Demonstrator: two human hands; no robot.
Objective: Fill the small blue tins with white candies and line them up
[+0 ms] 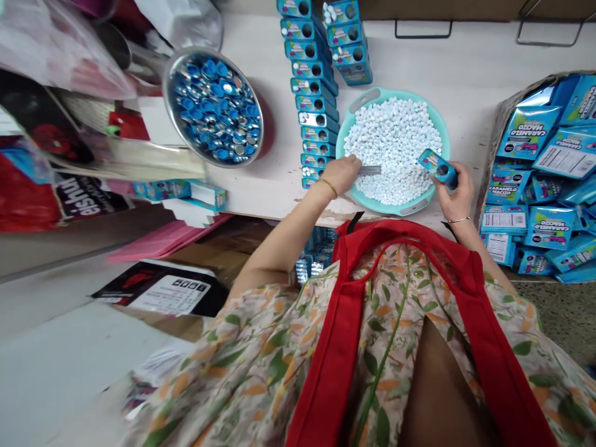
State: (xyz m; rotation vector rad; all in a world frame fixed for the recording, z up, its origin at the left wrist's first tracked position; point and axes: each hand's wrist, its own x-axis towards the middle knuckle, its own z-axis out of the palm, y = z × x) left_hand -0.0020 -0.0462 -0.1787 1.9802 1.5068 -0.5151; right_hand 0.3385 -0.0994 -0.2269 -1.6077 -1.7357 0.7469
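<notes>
A turquoise plastic basin [446, 133] full of small white candies [395, 133] stands on the white table in front of me. My left hand [342, 174] reaches over its left rim, fingers closed on a small metal scoop [371, 169] that rests among the candies. At the basin's right side, my right hand [457, 194] grips a small blue candy box [435, 166]. The box is tilted over the candies, and a dark round hole shows in its end. Left of the basin runs a long row of similar boxes [318, 133], with white candies visible at several tops.
A shorter row of boxes [351, 59] stands behind the basin. To the left is a steel bowl [168, 115] of blue and silver caps [218, 105]. A carton [500, 118] packed with blue boxes [528, 130] stands at right. Black-and-white packaging [162, 292] lies lower left.
</notes>
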